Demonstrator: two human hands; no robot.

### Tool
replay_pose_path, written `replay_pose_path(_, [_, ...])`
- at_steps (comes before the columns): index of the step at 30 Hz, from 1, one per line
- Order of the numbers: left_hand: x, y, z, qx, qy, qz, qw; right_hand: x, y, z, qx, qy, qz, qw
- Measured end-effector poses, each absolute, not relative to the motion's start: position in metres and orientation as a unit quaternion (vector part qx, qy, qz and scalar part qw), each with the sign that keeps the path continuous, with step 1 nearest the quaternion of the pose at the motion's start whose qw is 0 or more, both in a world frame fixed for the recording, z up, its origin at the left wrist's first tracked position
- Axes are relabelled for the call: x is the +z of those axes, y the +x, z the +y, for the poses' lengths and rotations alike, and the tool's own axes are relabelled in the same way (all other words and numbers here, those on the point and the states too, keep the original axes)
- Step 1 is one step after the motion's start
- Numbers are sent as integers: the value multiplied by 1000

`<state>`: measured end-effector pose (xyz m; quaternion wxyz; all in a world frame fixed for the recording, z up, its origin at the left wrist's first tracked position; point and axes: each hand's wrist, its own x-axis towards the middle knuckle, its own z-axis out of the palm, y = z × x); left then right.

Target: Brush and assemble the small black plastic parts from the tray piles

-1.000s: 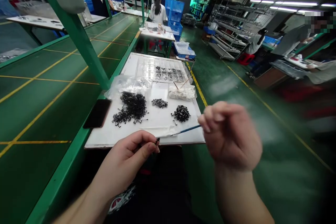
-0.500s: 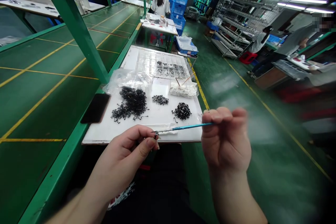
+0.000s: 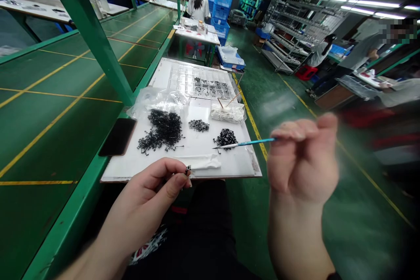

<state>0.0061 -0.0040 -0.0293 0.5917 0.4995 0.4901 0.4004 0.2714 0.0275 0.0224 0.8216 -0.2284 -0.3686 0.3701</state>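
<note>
2 bare hands up close, palms towards the wearer. L hand (image 3: 144, 197) has thumb & forefinger pinching 1 tiny black fitting (image 3: 188, 169), just off the tabletop's near edge: stubby, dark, w/ a pale spot near the top; finer detail too small to tell. R hand (image 3: 303, 159), fingers curled, pinches 1 thin blue-handled brush (image 3: 254, 141) by its rear end, tip pointing left, well apart from the fitting. Tip overlaps the R-hand heap's lower edge in view; can't tell if it touches.

White tabletop (image 3: 124, 168) next: 1 white folded strip (image 3: 206, 162) by the near edge, 1 phone (image 3: 117, 137) on the L edge. Behind, 3 heaps: big black stemmed pcs (image 3: 166, 127), small ringlike pcs (image 3: 198, 125) mid, black ringlike pcs (image 3: 226, 137) at R. Indiv. pcs too many to count.

Further back: 1 clear bag (image 3: 159, 98), 1 clear box (image 3: 228, 113) of white stuff w/ 2 sticks, then 1 compartment tray (image 3: 183, 79), pcs mostly in its R half.

Green post (image 3: 95, 39) & belt (image 3: 49, 118) hem the L side; R of the table, open green floor (image 3: 275, 100). Far off, 1 seated person (image 3: 198, 6) straight ahead, blue crates (image 3: 220, 8) beside.
</note>
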Motion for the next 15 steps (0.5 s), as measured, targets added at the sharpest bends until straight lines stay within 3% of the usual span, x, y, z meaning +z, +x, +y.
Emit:
replay_pose_path(2, [-33, 1, -4, 390, 507, 500, 585, 28, 278, 44, 312, -257, -448, 798])
replay_pose_path(4, [-38, -3, -3, 377, 509, 508, 583, 22, 274, 67, 223, -396, -583, 673])
replay_pose_path(6, [-43, -6, -2, 371, 509, 512, 584, 3, 257, 95, 151, -587, -688, 399])
replay_pose_path(7, [-45, -7, -2, 371, 508, 512, 585, -10, 246, 110, 145, -665, -704, 203])
replay_pose_path(8, [-46, -8, -1, 372, 508, 510, 586, -25, 234, 124, 156, -687, -698, 126])
replay_pose_path(11, [-46, -8, 0, 371, 507, 506, 590, -68, 206, 162, 168, -724, -669, 10])
replay_pose_path(15, [-36, -9, -1, 389, 496, 507, 587, -101, 196, 185, 161, -745, -645, -50])
